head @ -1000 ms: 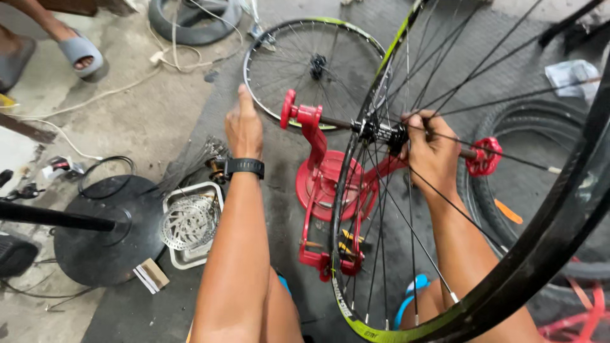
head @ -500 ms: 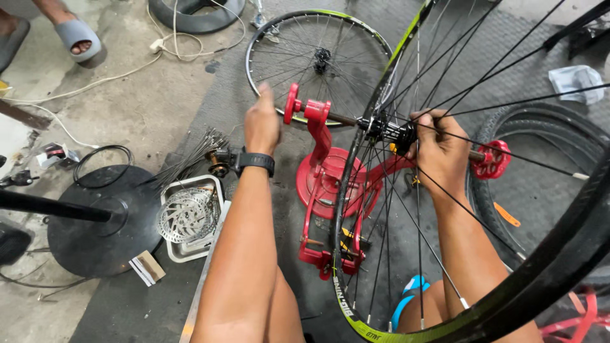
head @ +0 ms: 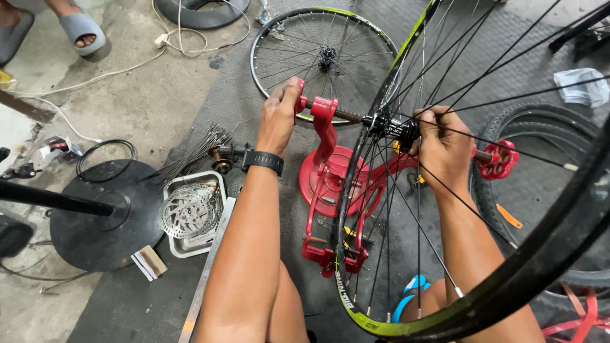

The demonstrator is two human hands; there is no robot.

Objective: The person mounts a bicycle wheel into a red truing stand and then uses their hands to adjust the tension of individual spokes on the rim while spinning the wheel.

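A black-rimmed bicycle wheel (head: 508,279) fills the right half of the frame, its hub (head: 389,127) at centre top seated in a red truing stand (head: 330,184) on the grey floor mat (head: 254,114). The right hand (head: 445,149) reaches through the spokes with fingers curled around the axle beside the hub. At upper centre, the left hand (head: 278,117) has fingers wrapped around the stand's red knob (head: 301,96).

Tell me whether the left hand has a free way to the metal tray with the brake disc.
Probably yes: the left hand grips the red stand's knob, and the tray lies just left of its forearm, nothing between.
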